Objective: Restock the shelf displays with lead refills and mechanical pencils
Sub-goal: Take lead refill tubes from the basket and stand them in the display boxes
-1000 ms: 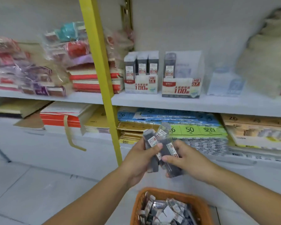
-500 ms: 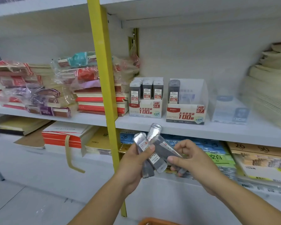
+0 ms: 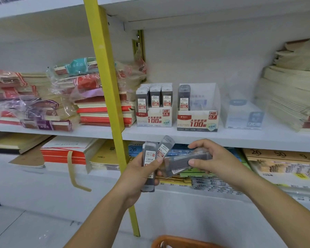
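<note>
Behind the yellow post (image 3: 106, 104), a white shelf (image 3: 240, 138) runs the full width of the view. Left of the post it carries wrapped notebooks (image 3: 43, 104). Far right of the post is a tall pile of tan pads (image 3: 290, 97). Just right of the post stands the 0.5 box (image 3: 155, 119), packed with 3 rows of refills. Next along is the 0.7 box (image 3: 197, 120), with a single row at its post-side end. Beyond that is a clear box (image 3: 243, 115). An orange basket (image 3: 177, 241) rim shows right of the post's foot.

Both hands are in front of the shelf edge. The left hand (image 3: 138, 174), nearest the post, grips 2 cases (image 3: 149, 154) with its fingers curled and its thumb across the labels. 1 is upright, and the other, marked 0.7, tilts away from the post. The right hand (image 3: 217, 158), farther from the post, pinches a 3rd case (image 3: 183, 161) between thumb and fingers. It lies nearly level, its post-side end meeting the other 2.
</note>
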{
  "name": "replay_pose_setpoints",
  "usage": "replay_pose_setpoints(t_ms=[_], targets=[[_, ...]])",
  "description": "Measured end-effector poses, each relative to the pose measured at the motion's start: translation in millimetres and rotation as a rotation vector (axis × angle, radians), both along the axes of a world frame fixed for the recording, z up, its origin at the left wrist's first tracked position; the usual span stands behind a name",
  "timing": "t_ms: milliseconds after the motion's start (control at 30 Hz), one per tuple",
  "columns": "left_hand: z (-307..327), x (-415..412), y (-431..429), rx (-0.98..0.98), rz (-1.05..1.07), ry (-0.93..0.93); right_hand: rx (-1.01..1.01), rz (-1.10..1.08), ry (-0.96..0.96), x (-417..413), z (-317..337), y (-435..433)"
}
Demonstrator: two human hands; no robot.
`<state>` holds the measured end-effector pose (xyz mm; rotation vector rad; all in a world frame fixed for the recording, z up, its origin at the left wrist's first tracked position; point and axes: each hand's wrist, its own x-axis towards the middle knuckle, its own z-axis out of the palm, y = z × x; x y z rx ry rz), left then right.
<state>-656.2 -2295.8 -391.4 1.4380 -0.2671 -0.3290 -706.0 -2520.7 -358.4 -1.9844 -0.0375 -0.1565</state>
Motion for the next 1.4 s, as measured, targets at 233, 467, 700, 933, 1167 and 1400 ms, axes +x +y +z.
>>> replay_pose_setpoints(t_ms=[233, 467, 700, 933, 1167, 1400], targets=[[-4, -1, -5, 0.095, -0.041, 0.016, 0.021, -0.037, -0.025, 7, 4, 2], [-1, 0, 0, -0.016, -0.014, 0.061, 0.083, -0.038, -0.06, 9, -2, 8], [-2, 2, 4, -0.052, 0.091, 0.093, 0.219, -0.066, -0.14, 11, -4, 2], [-2, 4, 14, -0.147, 0.215, 0.067, 0.272, -0.047, -0.185, 6, 2, -8], [-2, 1, 16, -0.154, 0.265, 0.049, 0.178, -0.022, -0.114, 6, -1, 0], [2, 0, 13, -0.187, 0.287, 0.039, 0.358, -0.119, -0.217, 6, 4, 3]])
